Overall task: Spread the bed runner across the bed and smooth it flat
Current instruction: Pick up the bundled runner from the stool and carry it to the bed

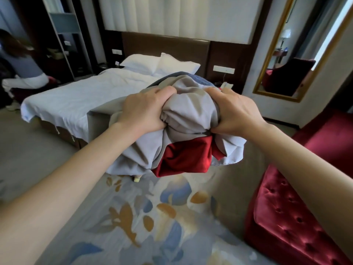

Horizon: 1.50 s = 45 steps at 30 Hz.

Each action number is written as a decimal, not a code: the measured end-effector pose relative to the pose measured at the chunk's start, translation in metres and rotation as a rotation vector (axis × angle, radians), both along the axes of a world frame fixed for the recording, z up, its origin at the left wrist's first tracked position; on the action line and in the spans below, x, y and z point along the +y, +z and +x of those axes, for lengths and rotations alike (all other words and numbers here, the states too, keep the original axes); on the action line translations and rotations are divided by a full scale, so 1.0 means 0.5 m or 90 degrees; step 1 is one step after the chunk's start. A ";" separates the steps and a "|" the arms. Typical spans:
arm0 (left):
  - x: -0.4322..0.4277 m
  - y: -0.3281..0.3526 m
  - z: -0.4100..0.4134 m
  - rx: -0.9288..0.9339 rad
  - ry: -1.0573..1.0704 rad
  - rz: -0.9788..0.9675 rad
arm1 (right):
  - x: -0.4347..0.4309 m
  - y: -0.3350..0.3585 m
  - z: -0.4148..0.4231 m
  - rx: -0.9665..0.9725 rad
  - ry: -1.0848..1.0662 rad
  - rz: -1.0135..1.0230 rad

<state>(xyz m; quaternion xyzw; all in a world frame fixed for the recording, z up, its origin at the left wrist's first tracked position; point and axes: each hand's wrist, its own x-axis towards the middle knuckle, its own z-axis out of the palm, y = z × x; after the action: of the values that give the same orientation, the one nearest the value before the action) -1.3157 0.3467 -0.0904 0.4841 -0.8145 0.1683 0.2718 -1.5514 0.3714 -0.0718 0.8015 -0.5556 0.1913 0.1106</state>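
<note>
We held the bunched runner [188,119] in the air, left hand [144,109] and right hand [235,111] both fisted tight on it. Bed [80,100] sat at 11 o'clock, sofa [292,207] at 4.

Pillows [160,64] on bed [76,100]; sofa [298,197] to its right

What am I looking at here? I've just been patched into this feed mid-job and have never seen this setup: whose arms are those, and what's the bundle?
There is no machine: one wide camera on a person's head looks forward and down. The left hand and right hand both grip a bunched bed runner, grey with a dark red part and some blue behind. It is still crumpled, held in the air. Ahead is the bed, white sheet, two pillows at the headboard. A red sofa is on the right; another person is far left.
</note>
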 end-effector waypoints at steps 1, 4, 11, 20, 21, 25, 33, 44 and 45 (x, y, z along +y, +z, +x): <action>-0.009 -0.004 0.022 0.002 0.010 0.000 | -0.014 -0.002 0.020 0.002 0.011 0.000; -0.038 -0.018 0.086 0.003 0.047 0.007 | -0.063 -0.010 0.083 0.008 0.045 0.004; -0.135 -0.038 0.239 0.007 0.114 0.004 | -0.216 -0.034 0.239 -0.004 0.135 0.007; -0.316 -0.038 0.413 -0.011 0.176 0.023 | -0.442 -0.051 0.417 -0.027 0.195 0.004; -0.333 -0.036 0.431 -0.010 0.181 0.025 | -0.464 -0.048 0.436 -0.028 0.200 0.009; -0.395 -0.021 0.501 -0.013 0.196 0.017 | -0.542 -0.035 0.512 -0.033 0.219 0.010; -0.501 -0.021 0.641 0.003 0.225 0.028 | -0.676 -0.037 0.655 -0.034 0.252 0.020; -0.696 -0.044 0.903 0.011 0.197 0.071 | -0.855 -0.060 0.913 -0.020 0.212 0.056; -0.717 -0.041 0.930 0.010 0.194 0.068 | -0.873 -0.058 0.940 -0.021 0.207 0.054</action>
<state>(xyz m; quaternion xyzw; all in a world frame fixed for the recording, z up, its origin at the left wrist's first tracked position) -0.8507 -0.0118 -0.1110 0.6169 -0.7375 0.1601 0.2233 -1.0814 -0.0650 -0.1006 0.8817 -0.4278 0.1958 0.0351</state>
